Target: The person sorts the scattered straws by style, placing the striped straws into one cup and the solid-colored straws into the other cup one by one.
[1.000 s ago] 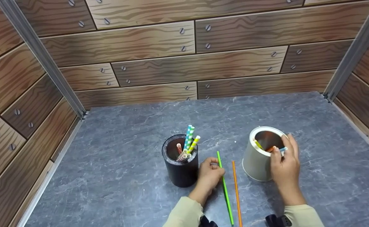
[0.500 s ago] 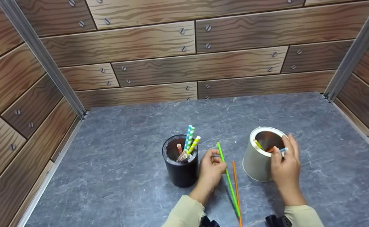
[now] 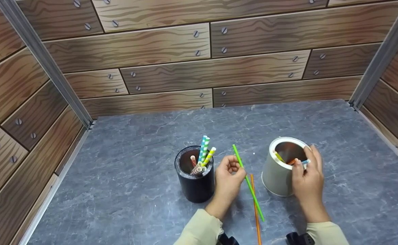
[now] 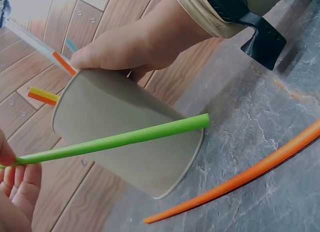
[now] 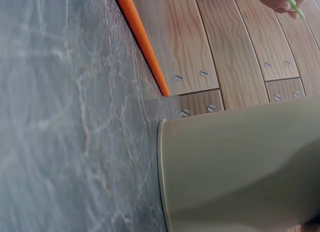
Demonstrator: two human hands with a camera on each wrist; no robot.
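Note:
My left hand [image 3: 230, 177] pinches a plain green straw [image 3: 251, 190] between thumb and fingers, raised and slanting. The straw's lower end hangs above an orange straw [image 3: 257, 217] lying on the tabletop. With thumb and fingers at its rim, my right hand [image 3: 309, 182] holds a pale grey cylindrical container [image 3: 275, 180], which stands upright on the table. Yellow, orange and blue straw ends show at its mouth. In the left wrist view the green straw [image 4: 115, 141] passes in front of the container [image 4: 120, 111].
Left of my left hand stands a black cylindrical holder [image 3: 197, 190] with several striped paper straws [image 3: 204, 149] in it. The table [image 3: 117, 190] is grey and marbled. Wood-patterned walls [image 3: 171, 75] enclose its back and sides.
My left hand has lifted the green straw off the table and moved slightly away from me; its lower end has swung right, across the orange straw. The right hand and container have stayed put.

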